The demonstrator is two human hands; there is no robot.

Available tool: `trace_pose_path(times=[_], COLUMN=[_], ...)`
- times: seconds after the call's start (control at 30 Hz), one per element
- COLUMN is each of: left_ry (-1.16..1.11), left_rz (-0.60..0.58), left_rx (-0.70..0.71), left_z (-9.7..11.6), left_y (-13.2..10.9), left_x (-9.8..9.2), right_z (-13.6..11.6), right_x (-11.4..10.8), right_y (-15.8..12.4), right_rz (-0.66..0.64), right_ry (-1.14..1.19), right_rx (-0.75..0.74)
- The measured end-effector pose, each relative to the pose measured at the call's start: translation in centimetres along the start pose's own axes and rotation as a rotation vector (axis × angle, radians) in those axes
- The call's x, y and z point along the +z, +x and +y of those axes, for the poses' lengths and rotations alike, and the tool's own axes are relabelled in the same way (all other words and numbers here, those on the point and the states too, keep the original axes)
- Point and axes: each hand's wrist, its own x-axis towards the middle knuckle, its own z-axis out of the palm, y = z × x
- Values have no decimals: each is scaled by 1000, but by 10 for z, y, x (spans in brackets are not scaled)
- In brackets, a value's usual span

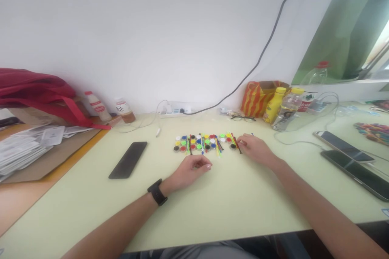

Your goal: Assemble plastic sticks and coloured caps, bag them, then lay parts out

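Observation:
Small round pots (pixel 193 147) in several colours sit in rows on the pale table (pixel 212 206), with thin coloured sticks or ties (pixel 217 145) lying among them. My left hand (pixel 190 170) rests just in front of the rows, fingers curled, thumb and index finger slightly apart, and nothing shows between them. At the right end of the rows, my right hand (pixel 255 148) has its fingertips together beside a dark stick (pixel 238 147). Whatever those fingertips hold, if anything, is too small to make out. A black watch (pixel 157 192) is on my left wrist.
A dark phone (pixel 128 160) lies to the left, two more phones (pixel 355 170) to the right. Bottles (pixel 275 107), glasses (pixel 243 118), a striped bag (pixel 255 99) and a power strip (pixel 176 111) stand along the wall. Papers (pixel 24 149) and a red bag (pixel 39 93) are far left.

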Motion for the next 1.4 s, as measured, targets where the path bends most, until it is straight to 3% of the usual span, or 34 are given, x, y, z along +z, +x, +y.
trace_pose_path(times=[0.43,0.73,0.93,1.13,1.4], left_ry=[2,-4,-10,-4,-7], left_rz=[4,2,9,9,12], left_rx=[4,1,1,0,8], left_z=[-1,1,2,2,2], left_y=[-1,-1,-1,-1,-1], left_x=[0,0,0,0,0], right_z=[8,9,3,5,5], right_x=[-1,-16,-18,-16,-19], right_y=[-1,0,-3,1,-2], right_rz=[-21,204,89,116,79], right_ry=[8,247,333,204,151], right_rx=[-55,-50,6,-87,-82])
